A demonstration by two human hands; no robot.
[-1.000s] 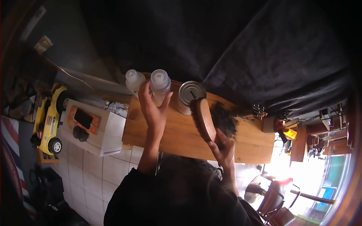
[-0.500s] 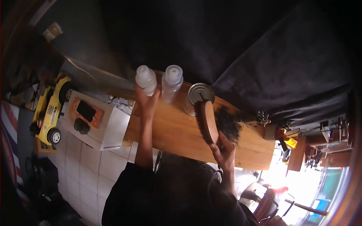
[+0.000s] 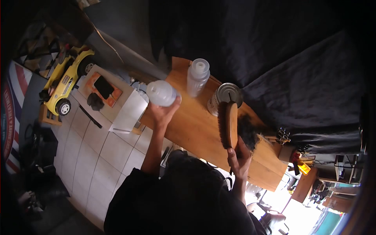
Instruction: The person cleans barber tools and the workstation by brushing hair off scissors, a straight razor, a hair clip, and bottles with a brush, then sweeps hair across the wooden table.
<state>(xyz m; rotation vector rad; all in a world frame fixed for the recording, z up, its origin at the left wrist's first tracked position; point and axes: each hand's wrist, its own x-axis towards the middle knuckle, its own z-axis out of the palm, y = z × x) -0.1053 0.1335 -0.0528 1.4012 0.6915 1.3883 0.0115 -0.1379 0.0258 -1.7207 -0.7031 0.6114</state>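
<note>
My left hand (image 3: 163,114) is wrapped round a translucent white bottle (image 3: 161,93), lifted at the left end of the wooden table (image 3: 188,127). In my right hand (image 3: 239,156) is a wooden brush (image 3: 232,125) with dark bristles facing left. A second clear bottle (image 3: 197,78) stands upright at the table's back edge. Right of it is a metal can (image 3: 225,98) with a slot in its lid, partly behind the brush. A pile of dark hair (image 3: 248,133) lies beyond my right hand.
A white cabinet (image 3: 127,105) at the left bears a phone (image 3: 103,87). Farther left is a yellow toy car (image 3: 67,80). Scissors (image 3: 283,135) are at the table's right end. Dark cloth (image 3: 297,86) hangs behind the table.
My left hand has gone from the clear bottle to the other bottle, taken hold of it and moved it towards the cabinet. The view has turned. The brush stays in my right hand.
</note>
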